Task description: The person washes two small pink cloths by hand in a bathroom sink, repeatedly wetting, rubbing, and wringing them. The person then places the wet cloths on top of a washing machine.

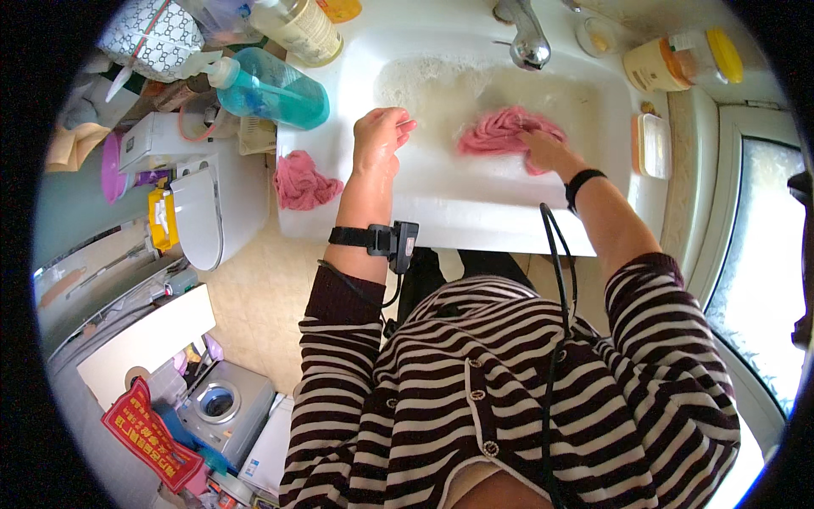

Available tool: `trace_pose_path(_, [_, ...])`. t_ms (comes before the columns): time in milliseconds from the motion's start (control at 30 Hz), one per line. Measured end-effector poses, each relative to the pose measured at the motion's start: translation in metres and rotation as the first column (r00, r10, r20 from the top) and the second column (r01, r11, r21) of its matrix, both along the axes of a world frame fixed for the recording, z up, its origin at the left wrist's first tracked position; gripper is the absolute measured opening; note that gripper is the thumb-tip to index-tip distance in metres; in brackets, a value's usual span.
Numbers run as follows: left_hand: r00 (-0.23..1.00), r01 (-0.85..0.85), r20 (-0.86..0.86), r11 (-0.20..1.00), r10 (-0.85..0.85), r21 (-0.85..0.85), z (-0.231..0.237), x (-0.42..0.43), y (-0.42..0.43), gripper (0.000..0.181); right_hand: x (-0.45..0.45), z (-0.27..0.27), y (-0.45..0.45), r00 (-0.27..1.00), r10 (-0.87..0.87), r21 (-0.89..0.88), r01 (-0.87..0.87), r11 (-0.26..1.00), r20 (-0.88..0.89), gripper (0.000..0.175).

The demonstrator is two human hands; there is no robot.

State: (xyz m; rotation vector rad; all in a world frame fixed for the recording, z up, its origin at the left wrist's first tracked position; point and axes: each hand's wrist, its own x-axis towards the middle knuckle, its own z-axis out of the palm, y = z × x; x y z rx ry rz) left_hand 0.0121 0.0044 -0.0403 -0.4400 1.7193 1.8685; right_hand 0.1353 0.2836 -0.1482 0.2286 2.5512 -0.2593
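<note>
In the white washbasin (458,216), cloudy, sudsy water surrounds a wet, bunched pink cloth (502,127). My right hand (545,151) grips this cloth at its right side, with the fingertips partly hidden in the folds. Over the basin's left side is my wet left hand (381,137), its fingers loosely curled and nothing visible in it. A second crumpled pink cloth (305,181) rests on the basin's left rim, beside my left forearm. The chrome faucet (531,48) stands at the back of the basin.
A pump bottle of blue-green liquid (273,89) and a pale yellow bottle (302,32) are at the left rim. At right stand a yellow-lidded jar (706,57) and a soap box (654,146). A black cable (552,382) hangs before me. The toilet (197,216) is left.
</note>
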Motion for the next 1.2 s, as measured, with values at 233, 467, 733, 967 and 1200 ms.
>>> trace_pose_path(233, [0.987,0.117,0.116,0.993,-0.115,-0.015,-0.014,0.014,0.017,0.027,-0.007,0.051,-0.014,0.994,-0.045,-0.443,-0.004,0.896,-0.1,0.035])
trace_pose_path(467, [0.92,0.215,0.317,0.973,-0.231,0.087,-0.022,0.039,0.045,0.083,-0.012,0.141,-0.044,0.902,-0.391,-0.774,0.113,0.623,-0.183,0.015])
trace_pose_path(733, [0.974,0.145,0.092,0.878,-0.209,0.455,-0.04,0.026,0.046,0.039,-0.016,0.127,-0.11,0.668,-0.7,-0.964,0.236,-0.122,0.252,0.019])
trace_pose_path(967, [0.976,-0.113,0.219,0.899,0.02,0.423,-0.033,0.04,0.039,0.023,-0.025,0.113,-0.143,0.806,-0.544,-0.668,0.274,0.692,-0.233,0.051])
trace_pose_path(1200, [0.962,-0.194,0.255,0.902,0.098,0.386,-0.029,0.031,0.049,0.018,-0.041,0.103,-0.132,0.817,-0.56,-0.766,0.272,0.583,-0.135,0.049])
